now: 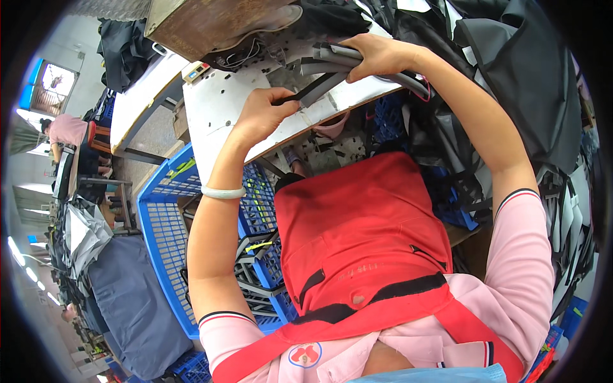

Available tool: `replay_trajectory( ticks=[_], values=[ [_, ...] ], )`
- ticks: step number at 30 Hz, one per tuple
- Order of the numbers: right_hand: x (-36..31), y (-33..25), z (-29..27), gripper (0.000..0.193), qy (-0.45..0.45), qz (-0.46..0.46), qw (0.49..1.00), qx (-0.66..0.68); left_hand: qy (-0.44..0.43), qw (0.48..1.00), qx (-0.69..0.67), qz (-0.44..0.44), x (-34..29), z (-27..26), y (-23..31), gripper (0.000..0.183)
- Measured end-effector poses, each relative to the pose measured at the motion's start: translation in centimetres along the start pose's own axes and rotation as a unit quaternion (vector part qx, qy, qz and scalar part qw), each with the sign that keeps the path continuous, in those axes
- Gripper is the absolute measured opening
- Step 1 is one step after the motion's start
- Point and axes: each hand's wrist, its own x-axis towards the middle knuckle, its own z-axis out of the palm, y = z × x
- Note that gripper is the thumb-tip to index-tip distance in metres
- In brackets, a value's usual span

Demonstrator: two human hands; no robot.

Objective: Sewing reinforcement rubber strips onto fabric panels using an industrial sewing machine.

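Over the white table, my left hand (262, 116) pinches the dark end of a grey-and-black strip (324, 87) between thumb and fingers. The strip runs from there up to my right hand (380, 57). My right hand is closed around a bundle of grey strips (319, 66), whose ends stick out on the left of the fingers. More of the bundle trails out to the right below the wrist. What the strips are made of I cannot make out.
Small black scraps dot the white table (214, 137). A rusty metal box (211, 25) stands at the back. Blue plastic baskets (167, 220) with grey strips sit at left. Black sheet material (517, 83) is heaped on the right. Another person (67, 131) works far left.
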Motion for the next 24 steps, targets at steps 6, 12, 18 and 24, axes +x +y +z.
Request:
replay_trajectory(
  ticks=[6, 12, 18, 24],
  values=[
    [-0.6, -0.1, 0.2, 0.058, -0.008, -0.032, 0.999, -0.006, -0.025, 0.997, -0.075, -0.001, -1.2, 0.3, -0.2, 0.036],
    [-0.5, -0.8, -0.6, 0.061, 0.008, -0.026, 1.0, 0.001, -0.053, 0.982, -0.182, -0.009, -1.1, -0.7, 0.2, 0.03],
    [0.4, 0.2, -0.6, 0.068, 0.041, 0.03, 0.998, -0.023, 0.04, 0.995, -0.085, 0.018, 0.2, -0.4, 0.2, 0.026],
    [1.0, 0.0, -1.0, 0.064, 0.02, 0.011, 1.0, 0.002, 0.07, 0.994, -0.081, 0.023, 1.0, -0.6, -0.8, 0.026]
  ],
)
